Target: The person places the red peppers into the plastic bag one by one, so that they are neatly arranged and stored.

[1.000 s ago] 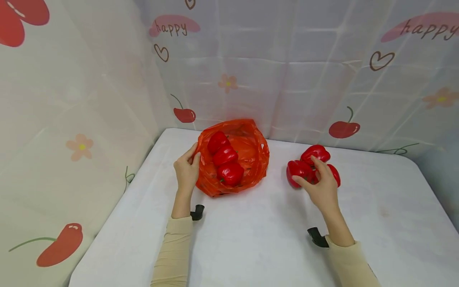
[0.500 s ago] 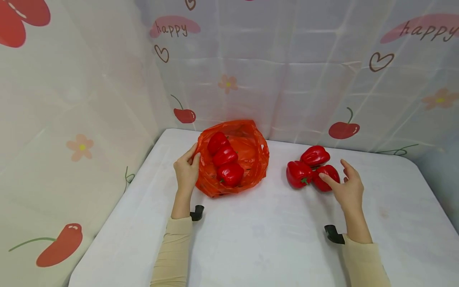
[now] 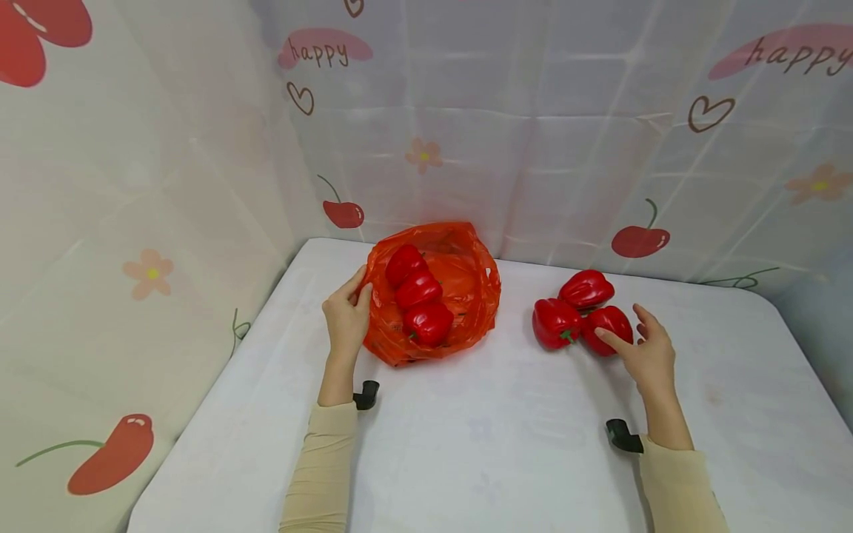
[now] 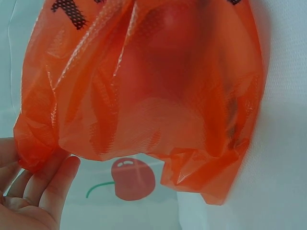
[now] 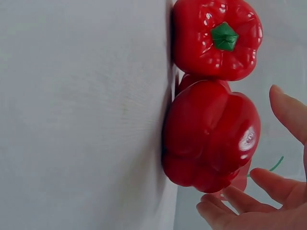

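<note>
In the head view, my left hand [image 3: 346,314] pinches the left rim of an orange plastic bag [image 3: 469,285], whose mouth gapes upward. The left wrist view shows the fingertips [image 4: 64,175] gripping a fold of the bag [image 4: 144,120]. Three red bell peppers [image 3: 418,289] lie in a row inside it. To the right, three more peppers sit clustered on the table. My right hand [image 3: 649,363] is at the rightmost pepper [image 3: 614,326], thumb and fingers spread beside it. In the right wrist view, a gap separates the thumb from this pepper [image 5: 211,129]; fingertip contact is unclear.
Beside the rightmost pepper are a pepper with a green stem [image 3: 555,323] and another behind [image 3: 586,289]. A white cloth covers the table [image 3: 480,444]. A printed curtain [image 3: 533,148] hangs along the back edge, and another stands at the left.
My right hand has moved right, from above the pepper cluster to the rightmost pepper's side, uncovering the cluster. Over the last half second it barely shifts. The left hand and bag stay put.
</note>
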A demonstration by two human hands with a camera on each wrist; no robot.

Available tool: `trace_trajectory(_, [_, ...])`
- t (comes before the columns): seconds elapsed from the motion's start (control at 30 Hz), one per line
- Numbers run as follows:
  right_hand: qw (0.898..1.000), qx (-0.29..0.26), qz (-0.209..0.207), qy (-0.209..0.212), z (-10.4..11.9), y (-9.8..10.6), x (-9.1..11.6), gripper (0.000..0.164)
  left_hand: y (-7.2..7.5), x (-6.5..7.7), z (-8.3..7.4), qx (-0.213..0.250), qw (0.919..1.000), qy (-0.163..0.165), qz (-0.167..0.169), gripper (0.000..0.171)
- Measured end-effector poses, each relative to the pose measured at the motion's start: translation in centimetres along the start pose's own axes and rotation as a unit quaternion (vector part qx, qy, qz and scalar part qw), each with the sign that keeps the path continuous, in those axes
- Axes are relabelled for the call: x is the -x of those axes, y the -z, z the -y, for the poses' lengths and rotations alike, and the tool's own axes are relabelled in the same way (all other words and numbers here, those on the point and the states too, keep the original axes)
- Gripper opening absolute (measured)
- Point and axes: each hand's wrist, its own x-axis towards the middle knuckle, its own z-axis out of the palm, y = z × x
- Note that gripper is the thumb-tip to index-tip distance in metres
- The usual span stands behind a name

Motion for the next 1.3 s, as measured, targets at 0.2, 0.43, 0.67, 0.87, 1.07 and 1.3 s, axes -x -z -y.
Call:
trace_trajectory(0.2, [1.000,-0.009,0.027,-0.011,-0.3,-0.2,-0.1,0.089,0.0,0.0,-0.2,-0.005,1.0000,-0.001,-0.002,0.037])
trace_trajectory(0.43, [0.998,-0.002,0.062,-0.014,-0.7,-0.4,-0.4,0.088,0.0,0.1,-0.2,0.001,0.9999,0.013,0.006,0.038])
trace_trajectory(0.67, [0.998,0.002,0.064,-0.022,-0.8,-0.6,-0.5,0.085,-0.1,0.0,-0.2,0.005,0.9999,0.015,0.005,0.038])
trace_trajectory(0.87, [0.998,0.005,0.057,-0.019,-0.9,-0.6,-0.5,0.083,-0.1,0.0,-0.2,0.007,0.9999,0.013,0.003,0.037])
trace_trajectory(1.07, [0.998,0.005,0.051,-0.020,-0.9,-0.6,-0.5,0.082,0.0,0.0,-0.2,0.002,1.0000,0.007,-0.001,0.037])
trace_trajectory(1.3, [0.999,0.007,0.037,-0.025,-1.1,-0.5,-0.5,0.081,0.0,0.0,-0.1,-0.001,1.0000,0.005,-0.003,0.037])
